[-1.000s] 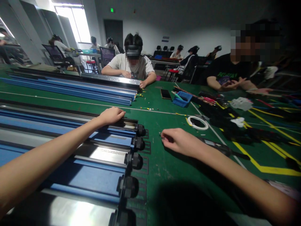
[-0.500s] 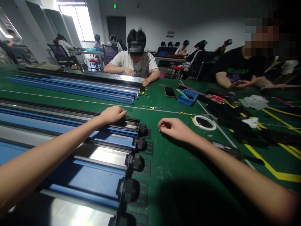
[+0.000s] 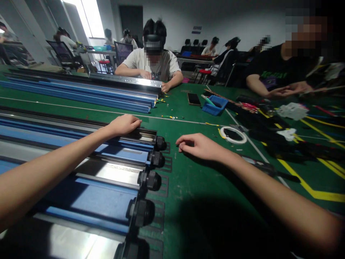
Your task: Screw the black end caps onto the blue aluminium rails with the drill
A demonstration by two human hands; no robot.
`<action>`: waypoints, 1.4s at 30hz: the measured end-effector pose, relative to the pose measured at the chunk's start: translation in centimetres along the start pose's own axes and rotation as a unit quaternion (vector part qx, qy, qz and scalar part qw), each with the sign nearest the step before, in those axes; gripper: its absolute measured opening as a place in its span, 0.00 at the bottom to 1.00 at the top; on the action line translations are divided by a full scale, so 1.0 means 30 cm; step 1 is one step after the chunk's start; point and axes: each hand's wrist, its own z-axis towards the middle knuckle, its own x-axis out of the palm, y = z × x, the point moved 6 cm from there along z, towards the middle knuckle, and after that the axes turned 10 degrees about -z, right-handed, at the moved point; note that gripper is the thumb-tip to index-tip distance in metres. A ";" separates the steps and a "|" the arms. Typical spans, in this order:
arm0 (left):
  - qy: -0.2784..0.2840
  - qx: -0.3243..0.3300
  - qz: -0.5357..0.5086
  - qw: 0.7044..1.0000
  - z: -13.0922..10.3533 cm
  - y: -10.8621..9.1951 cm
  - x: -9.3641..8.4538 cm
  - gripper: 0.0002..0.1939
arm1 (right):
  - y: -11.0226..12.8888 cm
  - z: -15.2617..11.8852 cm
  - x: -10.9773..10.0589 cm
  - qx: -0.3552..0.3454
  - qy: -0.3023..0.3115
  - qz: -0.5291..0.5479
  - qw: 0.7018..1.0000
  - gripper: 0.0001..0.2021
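My left hand (image 3: 125,124) lies over the farthest of several long blue and silver metal profiles (image 3: 113,172). Its thumb points right along that profile, and the other fingers bend down over the far side, mostly hidden. Black cable glands (image 3: 150,180) stick out from the black end caps of the profiles. Right of these ends, my right hand (image 3: 198,145) hovers just above or touches the green table (image 3: 183,180); I cannot tell which. Its fingers curl in, thumb and forefinger close together at the tips. Whatever they may pinch is too small to make out.
Across the table a person's hands (image 3: 165,87) work at another stack of profiles (image 3: 107,90). A phone (image 3: 194,99), a blue bin (image 3: 215,105) and a white ring-shaped coil (image 3: 244,138) lie beyond my right hand. Dark tools and yellow tape lines spread to the right.
The whole view has shifted a little, with the profiles lower left. The fingers of my right hand have moved slightly, the forefinger reaching further left. My left hand stays on the profile.
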 end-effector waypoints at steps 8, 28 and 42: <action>0.001 -0.002 0.002 1.000 -0.005 -0.002 -0.002 0.31 | 0.006 -0.018 -0.006 -0.012 -0.001 -0.070 0.997 0.12; 0.002 0.000 0.001 1.000 -0.008 -0.010 -0.004 0.31 | 0.022 -0.031 -0.015 -0.023 -0.042 -0.094 0.994 0.10; 0.011 -0.002 0.004 1.000 -0.007 -0.009 -0.005 0.33 | -0.004 -0.035 -0.016 -0.003 -0.018 -0.059 0.998 0.12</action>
